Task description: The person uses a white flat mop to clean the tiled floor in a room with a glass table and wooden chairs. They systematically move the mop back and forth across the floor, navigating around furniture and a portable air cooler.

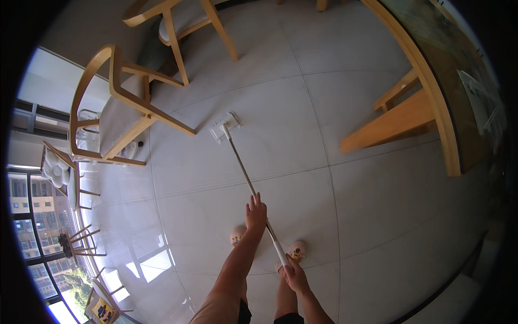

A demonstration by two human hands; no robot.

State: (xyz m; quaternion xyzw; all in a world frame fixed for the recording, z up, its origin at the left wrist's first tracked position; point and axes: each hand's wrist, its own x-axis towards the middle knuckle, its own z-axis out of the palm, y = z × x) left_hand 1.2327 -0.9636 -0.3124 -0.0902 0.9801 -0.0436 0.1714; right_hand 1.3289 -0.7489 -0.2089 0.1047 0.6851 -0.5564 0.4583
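A flat mop with a long metal pole (pixel 243 166) slants up and left from my body. Its rectangular mop head (pixel 226 126), pale and partly see-through, rests on the grey tiled floor (pixel 259 154). Partway down the pole, my left hand (pixel 256 212) is wrapped around the metal. Lower down, my right hand (pixel 295 275) grips the white handle (pixel 280 252) at the near end. Both of my feet, in pale clogs (pixel 298 250) with small decorations, stand below the hands.
A wooden armchair (pixel 129 99) with a pale seat stands left of the mop head, a second chair (pixel 174 28) behind it. On the right is a wooden table (pixel 439 105) with a broad slanted leg (pixel 388 121). More chairs (pixel 103 303) line the window (pixel 40 227) at far left.
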